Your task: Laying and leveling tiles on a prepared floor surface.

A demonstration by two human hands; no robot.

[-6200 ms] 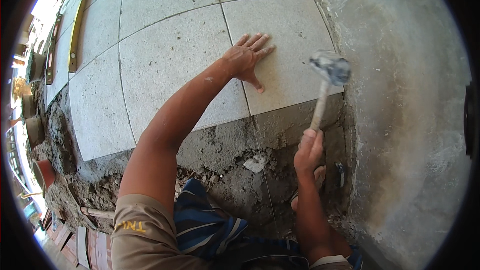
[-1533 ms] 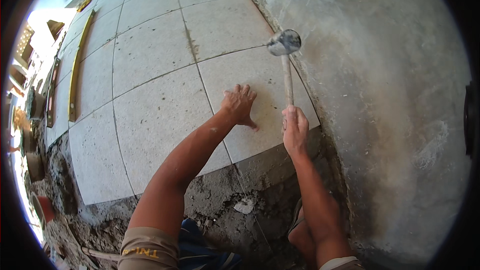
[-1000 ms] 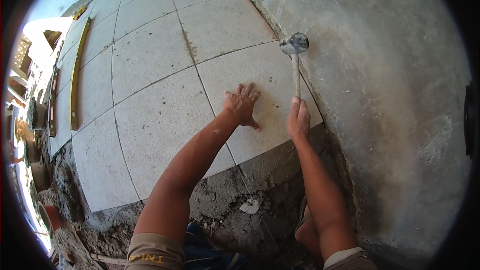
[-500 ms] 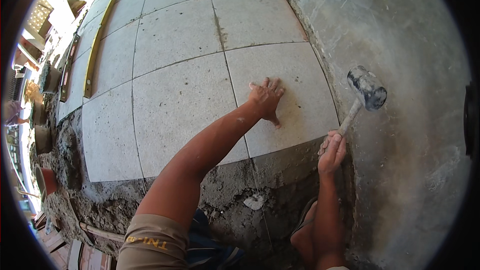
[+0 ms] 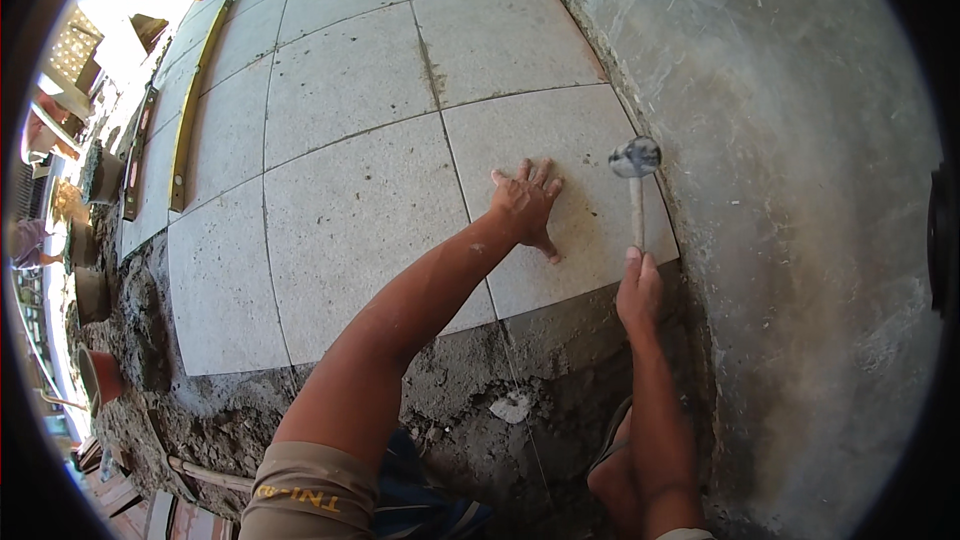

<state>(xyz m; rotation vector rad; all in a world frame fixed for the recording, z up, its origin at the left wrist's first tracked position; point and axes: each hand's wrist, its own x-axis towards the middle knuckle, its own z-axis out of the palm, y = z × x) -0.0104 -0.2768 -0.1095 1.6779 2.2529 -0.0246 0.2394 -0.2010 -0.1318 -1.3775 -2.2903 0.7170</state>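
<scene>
My left hand [image 5: 526, 205] lies with fingers spread on a light grey floor tile [image 5: 570, 280], the nearest one along the wall side. In my right hand [image 5: 640, 292] is the handle of a rubber mallet [image 5: 636, 157], my fingers wrapped round its lower end. The mallet's dark, white-smeared head is over the right part of the same tile; whether it touches the surface I cannot tell. Beyond and to the left, more tiles [image 5: 350, 200] run in rows with narrow joints between them.
A grey wall [image 5: 800, 240] rises along the right. Rough wet mortar [image 5: 460, 390] borders the tiles' near edge. A yellow spirit level [image 5: 200, 100] and a darker level [image 5: 140, 155] lie at left, near several buckets [image 5: 100, 380]. At the far left edge, another person [image 5: 35, 240] is partly visible.
My right hand has swung the mallet leftward, from beside the wall to over the tile's right part. My left hand stays spread on the tile. The view has shifted slightly.
</scene>
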